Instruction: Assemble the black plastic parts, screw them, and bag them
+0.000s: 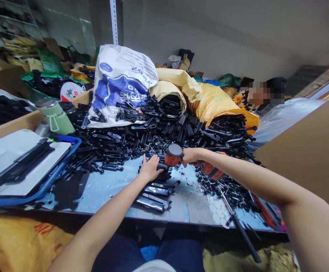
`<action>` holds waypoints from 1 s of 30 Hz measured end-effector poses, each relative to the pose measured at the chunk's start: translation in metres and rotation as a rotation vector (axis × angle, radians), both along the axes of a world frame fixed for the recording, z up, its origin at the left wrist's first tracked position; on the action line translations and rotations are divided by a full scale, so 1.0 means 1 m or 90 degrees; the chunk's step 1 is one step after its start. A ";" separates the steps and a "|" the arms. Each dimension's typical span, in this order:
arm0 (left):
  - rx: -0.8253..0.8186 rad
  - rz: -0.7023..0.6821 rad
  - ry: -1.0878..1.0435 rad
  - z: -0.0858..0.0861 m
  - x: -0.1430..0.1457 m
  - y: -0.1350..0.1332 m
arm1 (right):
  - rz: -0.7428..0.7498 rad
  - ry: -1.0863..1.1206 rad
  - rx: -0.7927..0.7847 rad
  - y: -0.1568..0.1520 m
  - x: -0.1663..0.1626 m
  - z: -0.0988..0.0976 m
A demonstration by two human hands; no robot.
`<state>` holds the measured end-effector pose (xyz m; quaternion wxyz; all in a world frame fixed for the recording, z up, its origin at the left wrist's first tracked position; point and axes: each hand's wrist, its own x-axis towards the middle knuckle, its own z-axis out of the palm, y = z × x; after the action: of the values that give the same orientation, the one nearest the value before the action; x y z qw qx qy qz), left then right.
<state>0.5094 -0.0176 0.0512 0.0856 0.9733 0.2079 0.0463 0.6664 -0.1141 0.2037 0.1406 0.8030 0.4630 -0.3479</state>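
Lying flat across a row of black plastic parts (156, 189), my left hand (150, 169) has its fingers stretched out and the thumb spread to the right. My right hand (191, 155) is wrapped round an orange-and-black cordless power driver (173, 155), whose body points left toward the parts beside my left hand. The tip of the driver is hidden among those parts. Some of the parts have a glossy, curved surface and lie side by side near the table's front edge. Behind both hands is a small heap of silvery screws (160, 146).
Loose black parts (105, 145) are heaped along the back, spilling from a white-and-blue sack (122, 83) and a yellow sack (218, 102). A blue tray (78, 141) and a green flask (55, 117) stand left. More screws (232, 190) and a black-handled tool (242, 230) lie right. A person (243, 100) is beyond.
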 end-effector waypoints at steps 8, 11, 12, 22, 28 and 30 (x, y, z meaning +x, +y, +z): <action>-0.053 -0.068 0.013 0.015 -0.035 -0.040 | 0.036 -0.038 0.029 -0.015 -0.017 0.003; -0.084 -0.084 0.010 0.011 -0.054 -0.060 | 0.040 -0.034 0.016 -0.022 -0.024 0.005; -0.087 -0.078 0.009 0.010 -0.058 -0.063 | 0.040 -0.034 0.008 -0.023 -0.025 0.004; -0.048 -0.146 0.018 0.001 -0.072 -0.075 | 0.058 -0.067 0.020 -0.042 -0.045 0.008; 0.035 -0.041 -0.033 -0.013 -0.076 -0.098 | 0.096 -0.056 -0.015 -0.062 -0.059 0.017; 0.032 -0.043 -0.044 -0.014 -0.075 -0.100 | 0.084 -0.046 -0.030 -0.064 -0.060 0.011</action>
<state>0.4348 -0.1172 0.0371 0.0696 0.9795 0.1705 0.0819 0.6059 -0.1784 0.2145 0.1985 0.7792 0.5015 -0.3193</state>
